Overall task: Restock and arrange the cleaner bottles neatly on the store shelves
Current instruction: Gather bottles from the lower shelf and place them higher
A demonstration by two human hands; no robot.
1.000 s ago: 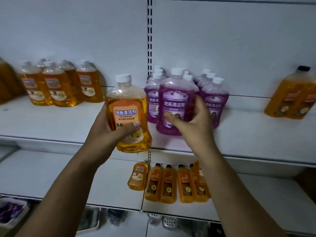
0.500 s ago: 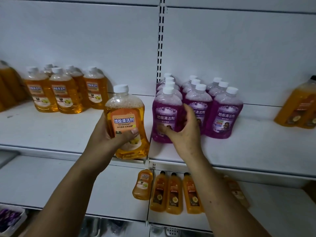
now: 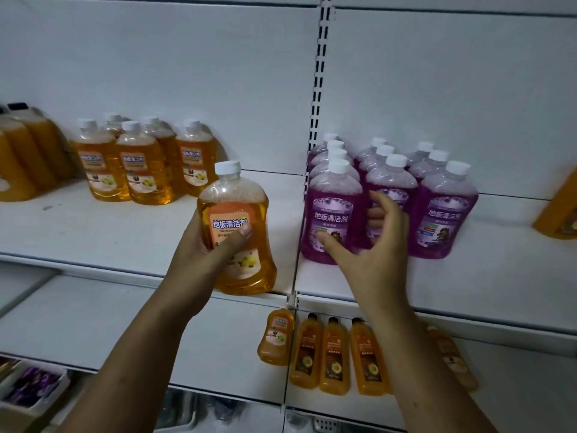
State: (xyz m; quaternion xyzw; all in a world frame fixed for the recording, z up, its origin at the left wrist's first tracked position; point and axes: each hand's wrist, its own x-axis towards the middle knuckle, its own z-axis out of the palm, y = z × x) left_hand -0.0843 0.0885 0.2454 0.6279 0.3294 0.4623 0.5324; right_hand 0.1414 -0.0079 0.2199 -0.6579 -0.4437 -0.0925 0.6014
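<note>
Restocking cleaner: one bottle in hand.
Left hand (image 3: 204, 250) gripped the orange bottle (image 3: 234, 198) upright; right hand (image 3: 373, 248), fingers loosely spread, thumb-touched the purple bottle (image 3: 334, 201) just ahead of it.

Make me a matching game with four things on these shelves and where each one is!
Things
1. nearest orange plastic bottle with a white cap
2. purple plastic bottles with white caps
3. slim orange plastic bottles with black caps
4. cluster of orange plastic bottles with white caps

Places
A. on the lower shelf
B. back left of the upper shelf
C. gripped in the left hand
D. upper shelf, right of the slotted upright

Pairs: 1-C, 2-D, 3-A, 4-B
</note>
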